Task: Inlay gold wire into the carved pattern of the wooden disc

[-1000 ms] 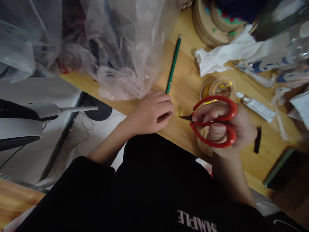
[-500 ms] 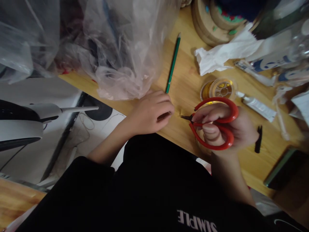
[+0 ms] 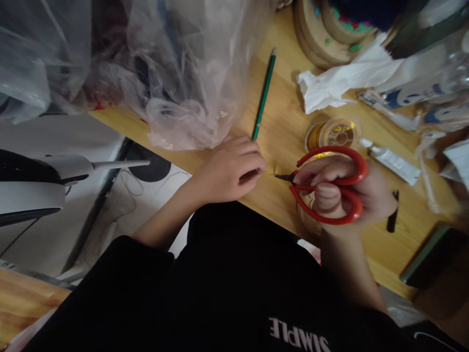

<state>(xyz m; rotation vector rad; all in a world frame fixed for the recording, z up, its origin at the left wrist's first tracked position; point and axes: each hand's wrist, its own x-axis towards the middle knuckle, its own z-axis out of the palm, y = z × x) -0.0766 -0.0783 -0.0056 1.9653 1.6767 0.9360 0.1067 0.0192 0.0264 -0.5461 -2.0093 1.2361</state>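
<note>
My left hand [image 3: 232, 171] rests at the table edge with its fingers curled and the tips pressed together. Whatever those fingertips hold is too small to make out. A faint golden strand shows just right of them. Red-handled scissors [image 3: 357, 166] are gripped in my right hand [image 3: 375, 193], their short dark blades pointing left, a small gap away from the left fingertips. Behind the scissors stands a clear spool of golden thread or wire [image 3: 317, 136]. Beyond the left hand lies a green pencil [image 3: 264, 95].
Plastic bags [image 3: 190, 117] bulge at the upper left. Crumpled tissue [image 3: 322, 90], a small tube [image 3: 394, 161], a black cap [image 3: 393, 212] and a dark phone-like object [image 3: 428, 254] lie to the right. A round wooden piece [image 3: 311, 39] stands at the back.
My right hand and the scissors have shifted very slightly to the right, and the thumb has moved right with the handles. My left hand keeps its place and pose.
</note>
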